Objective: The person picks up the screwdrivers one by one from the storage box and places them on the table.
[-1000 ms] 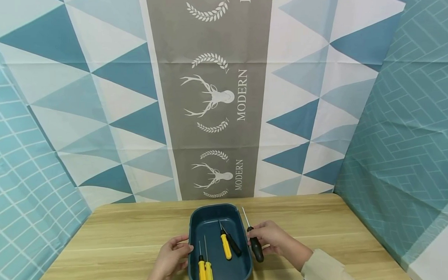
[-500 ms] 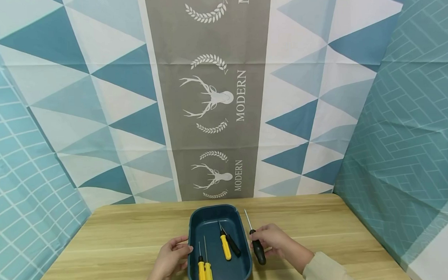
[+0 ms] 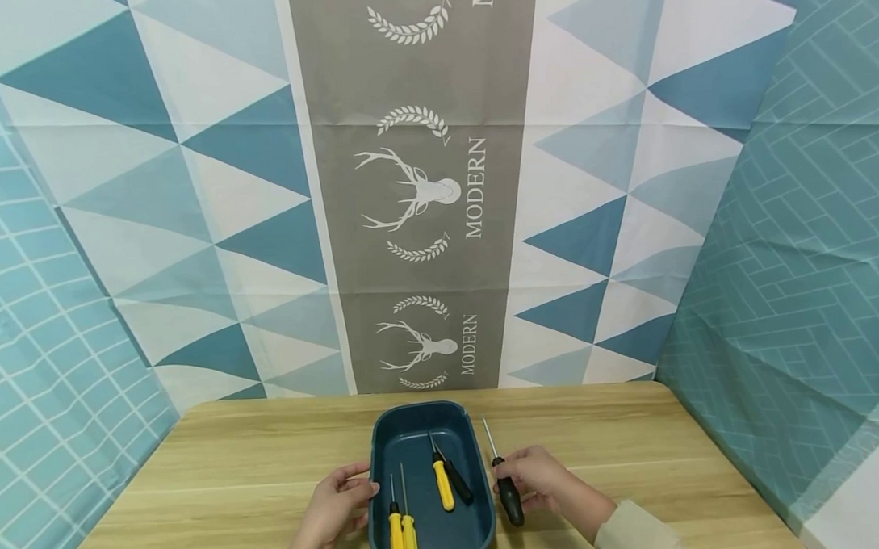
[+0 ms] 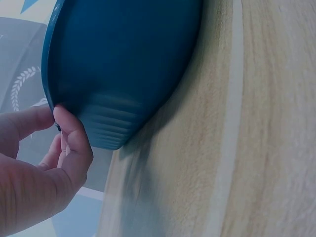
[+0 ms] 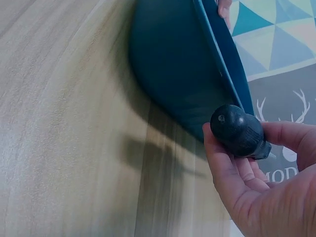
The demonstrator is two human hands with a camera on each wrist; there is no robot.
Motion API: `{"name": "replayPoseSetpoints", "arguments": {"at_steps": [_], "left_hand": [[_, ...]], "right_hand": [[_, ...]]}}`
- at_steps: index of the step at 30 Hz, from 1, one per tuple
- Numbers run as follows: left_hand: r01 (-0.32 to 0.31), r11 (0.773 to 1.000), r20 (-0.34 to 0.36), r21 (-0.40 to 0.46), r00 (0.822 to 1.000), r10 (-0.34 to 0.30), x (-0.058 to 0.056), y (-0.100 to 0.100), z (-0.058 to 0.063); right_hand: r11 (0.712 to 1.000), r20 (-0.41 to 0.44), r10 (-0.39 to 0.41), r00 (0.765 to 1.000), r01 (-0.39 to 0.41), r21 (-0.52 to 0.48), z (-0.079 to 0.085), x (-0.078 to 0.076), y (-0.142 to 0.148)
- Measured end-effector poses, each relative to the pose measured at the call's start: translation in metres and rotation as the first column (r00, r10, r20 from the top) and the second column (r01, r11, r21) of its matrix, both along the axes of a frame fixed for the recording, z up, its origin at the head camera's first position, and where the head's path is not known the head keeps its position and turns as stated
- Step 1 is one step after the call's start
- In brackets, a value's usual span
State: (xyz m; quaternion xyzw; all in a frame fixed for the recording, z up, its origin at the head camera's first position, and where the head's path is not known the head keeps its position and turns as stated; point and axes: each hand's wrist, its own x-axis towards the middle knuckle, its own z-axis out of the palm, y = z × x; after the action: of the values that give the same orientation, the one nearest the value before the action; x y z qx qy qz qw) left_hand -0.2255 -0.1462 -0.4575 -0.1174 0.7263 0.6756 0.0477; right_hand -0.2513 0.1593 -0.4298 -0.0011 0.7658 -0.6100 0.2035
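Note:
A dark blue rectangular bin (image 3: pixel 449 541) with rounded corners stands on the table. My left hand (image 3: pixel 334 506) pinches its left rim between thumb and fingers, as the left wrist view also shows. Just outside the right wall, my right hand (image 3: pixel 537 477) grips a black-handled screwdriver (image 3: pixel 510 501), its metal shaft pointing away from me. The right wrist view shows the butt of its black handle (image 5: pixel 237 129) between thumb and fingers, above its shadow on the table. Inside the bin lie two yellow screwdrivers (image 3: pixel 403 538) at the left, and a yellow one (image 3: pixel 444 486) beside a black one (image 3: pixel 457 482).
The wooden table (image 3: pixel 271 442) stretches to both sides of the bin. A patterned cloth backdrop (image 3: pixel 416 227) rises behind its far edge. Blue tiled cloth (image 3: pixel 34 321) hangs at the left and green cloth (image 3: pixel 790 311) at the right.
The right hand with the black-handled screwdriver has moved slightly to the right and toward me, a little away from the bin wall. The left hand and the bin stay in place.

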Motion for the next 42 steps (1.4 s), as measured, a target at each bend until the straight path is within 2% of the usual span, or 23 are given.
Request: {"name": "replayPoseSetpoints", "arguments": {"at_steps": [15, 28, 35, 42], "left_hand": [[0.004, 1.0, -0.001, -0.002, 1.0, -0.004, 0.0, -0.001, 0.0], [0.012, 1.0, 0.015, -0.005, 1.0, -0.012, 0.0, 0.0, 0.001], [0.013, 1.0, 0.014, -0.001, 1.0, -0.013, 0.0, 0.0, 0.0], [0.014, 1.0, 0.01, 0.002, 1.0, -0.014, -0.001, -0.001, 0.0]], "right_hand": [[1.0, 0.03, -0.005, 1.0, 0.004, 0.031, -0.013, -0.001, 0.002], [1.0, 0.109, -0.005, 0.994, 0.004, 0.01, -0.026, -0.005, 0.009], [0.999, 0.099, -0.026, 0.995, 0.023, 0.03, -0.032, -0.007, 0.013], [0.997, 0.088, -0.053, 0.995, 0.048, 0.054, -0.032, -0.005, 0.014]]}}
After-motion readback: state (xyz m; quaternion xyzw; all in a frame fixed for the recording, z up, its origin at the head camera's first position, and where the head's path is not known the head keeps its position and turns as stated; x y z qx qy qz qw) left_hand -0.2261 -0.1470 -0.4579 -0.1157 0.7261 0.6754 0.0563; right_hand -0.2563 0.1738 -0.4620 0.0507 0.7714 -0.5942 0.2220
